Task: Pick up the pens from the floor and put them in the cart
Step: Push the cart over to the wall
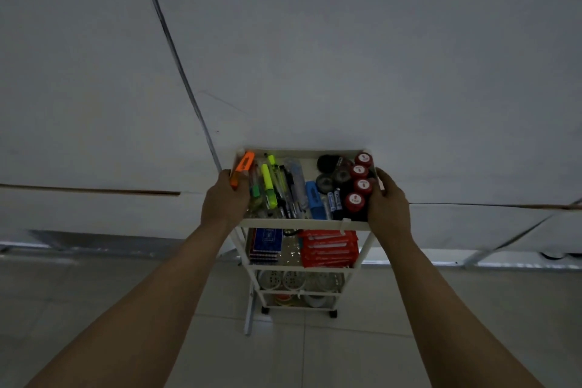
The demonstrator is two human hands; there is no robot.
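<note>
A white three-tier cart (296, 224) stands against white panels. Its top tray holds several pens (291, 190), yellow and green highlighters (269, 187), an orange marker (242, 167), a blue eraser (315, 200) and red-capped bottles (359, 184). My left hand (225, 197) grips the tray's left rim, its fingers beside the orange marker. My right hand (387, 198) grips the right rim next to the bottles. No pens show on the visible floor.
The middle shelf carries a blue notebook (266, 244) and red packets (329, 249); the bottom shelf holds tape rolls (293, 280). White tables (94, 104) rise behind the cart. A metal table leg (250, 309) stands by its left wheel. Pale tiled floor (315, 356) lies below.
</note>
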